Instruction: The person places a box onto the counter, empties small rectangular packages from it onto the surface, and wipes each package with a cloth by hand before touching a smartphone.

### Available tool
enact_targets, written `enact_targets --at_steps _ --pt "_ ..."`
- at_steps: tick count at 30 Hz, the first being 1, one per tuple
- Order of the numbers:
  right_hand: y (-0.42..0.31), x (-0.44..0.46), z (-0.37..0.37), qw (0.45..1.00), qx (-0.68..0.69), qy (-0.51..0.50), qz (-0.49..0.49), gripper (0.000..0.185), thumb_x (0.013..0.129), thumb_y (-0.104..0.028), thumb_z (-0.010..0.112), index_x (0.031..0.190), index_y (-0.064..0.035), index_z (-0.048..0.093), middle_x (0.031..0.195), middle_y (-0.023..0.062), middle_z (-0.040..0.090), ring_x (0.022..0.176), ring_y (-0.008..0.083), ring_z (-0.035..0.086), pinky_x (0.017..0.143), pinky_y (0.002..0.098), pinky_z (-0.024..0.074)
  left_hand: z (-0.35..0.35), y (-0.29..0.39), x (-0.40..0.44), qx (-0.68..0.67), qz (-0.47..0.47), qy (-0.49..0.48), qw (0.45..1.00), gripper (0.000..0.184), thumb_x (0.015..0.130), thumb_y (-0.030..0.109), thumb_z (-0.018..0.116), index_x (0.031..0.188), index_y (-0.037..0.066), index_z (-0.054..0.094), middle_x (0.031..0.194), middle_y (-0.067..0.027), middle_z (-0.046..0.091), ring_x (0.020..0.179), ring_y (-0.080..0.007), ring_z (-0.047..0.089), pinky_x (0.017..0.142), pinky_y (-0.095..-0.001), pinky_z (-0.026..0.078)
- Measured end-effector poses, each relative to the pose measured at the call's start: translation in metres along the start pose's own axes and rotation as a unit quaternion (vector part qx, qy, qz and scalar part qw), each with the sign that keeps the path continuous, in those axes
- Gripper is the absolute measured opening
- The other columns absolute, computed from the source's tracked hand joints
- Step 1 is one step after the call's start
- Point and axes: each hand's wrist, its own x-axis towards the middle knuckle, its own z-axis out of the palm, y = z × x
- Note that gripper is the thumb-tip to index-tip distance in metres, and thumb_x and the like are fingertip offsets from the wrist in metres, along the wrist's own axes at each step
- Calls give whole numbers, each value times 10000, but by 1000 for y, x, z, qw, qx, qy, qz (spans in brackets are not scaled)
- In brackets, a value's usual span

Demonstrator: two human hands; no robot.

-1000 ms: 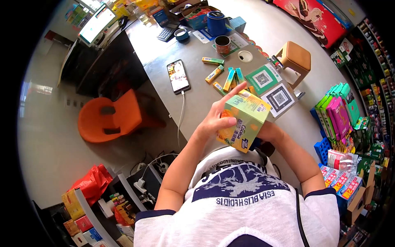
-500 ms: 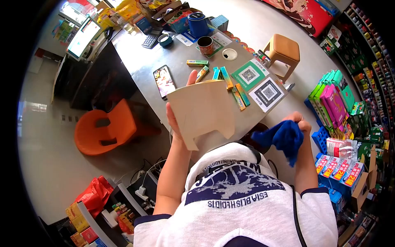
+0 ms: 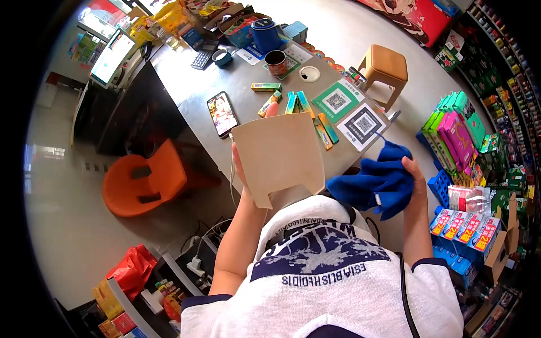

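Observation:
A pale cardboard piece (image 3: 279,158) with a notch in its lower edge is in my left hand (image 3: 239,163), which grips it from the left and behind, mostly hidden. At the right, a crumpled blue cloth (image 3: 377,183) hangs from my right hand (image 3: 414,172), its fingers closed on it. The cloth is near the counter's corner. Behind the cardboard, several small slim boxes (image 3: 325,130) lie on the grey counter (image 3: 191,84). A phone (image 3: 222,114) with a lit screen lies left of them. Two QR code cards (image 3: 363,125) lie to their right.
An open tin (image 3: 276,63), a round lid (image 3: 309,74), a blue container (image 3: 265,35) and a calculator (image 3: 204,58) stand or lie farther back. An orange chair (image 3: 145,177) is at the left, a tan stool (image 3: 385,67) beyond the counter, and stacked goods (image 3: 462,231) at the right.
The printed green-yellow box face is turned out of view and a plain pale face shows. My right hand moved right with the blue cloth, then raised it slightly, and the cloth spread out.

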Motion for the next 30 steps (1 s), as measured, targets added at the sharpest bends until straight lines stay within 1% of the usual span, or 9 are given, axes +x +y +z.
enact_targets --at_steps 4,9,11,14,17,21,23,26,30 --pt "-9 -4 22 994 -33 -49 -93 629 766 -258 624 1255 76 412 1145 249 564 1022 378 605 905 497 499 14 11 -10 -64 -17 3 998 953 787 675 480 1483 117 146 1378 -150 418 1232 -273 460 1010 -427 399" --pt "2 -19 78 960 -197 -81 -184 525 748 -79 645 1228 77 500 1097 168 634 959 241 644 879 334 497 14 1 -14 -61 -36 -16 997 873 829 579 503 1482 119 151 1390 -153 404 1242 -271 453 1006 -410 409" --pt "11 4 93 741 -514 -242 -358 499 760 14 595 1246 55 486 1253 205 532 1143 314 543 978 358 418 18 -1 -16 -40 -43 -31 998 834 843 512 529 1478 114 163 1390 -157 404 1239 -278 458 1006 -387 413" --pt "58 26 92 731 -579 -276 -231 511 717 -49 651 1206 15 518 1244 197 495 1232 351 414 1022 405 371 24 -9 -17 117 -20 -86 989 812 865 506 509 1469 82 168 1378 -170 400 1240 -264 451 1046 -393 370" --pt "61 41 90 568 -688 -324 -313 487 737 -115 659 1193 -13 524 1220 163 497 1214 342 407 993 393 390 17 -19 -23 -2 -83 -36 996 735 877 419 540 1466 140 200 1341 -142 444 1196 -223 496 968 -358 451" --pt "72 42 91 548 -733 -261 -305 608 750 -173 721 1272 -62 429 1258 148 469 1163 300 485 1021 394 376 18 -16 -26 10 -68 -11 998 741 862 401 570 1457 142 213 1316 -121 463 1162 -202 521 918 -327 489" --pt "87 48 74 786 -529 -275 -167 726 750 -158 735 1334 -79 309 1264 135 457 1177 276 476 1009 400 389 24 -14 -23 76 -40 -10 996 767 845 374 602 1453 122 208 1284 -107 469 1157 -195 503 944 -327 453" --pt "83 53 72 647 -653 -281 -274 913 735 -146 761 1392 -107 127 1306 127 411 1203 255 446 994 410 401 21 -14 -22 105 -18 -3 994 811 821 343 638 1450 77 203 1304 -117 437 1189 -202 460 990 -332 399" --pt "75 43 81 560 -711 -256 -339 809 716 -162 751 1369 -84 279 1332 155 390 1199 312 440 1012 432 370 19 -11 -19 145 4 6 989 845 802 400 637 1457 92 202 1286 -123 472 1144 -190 514 944 -314 447"
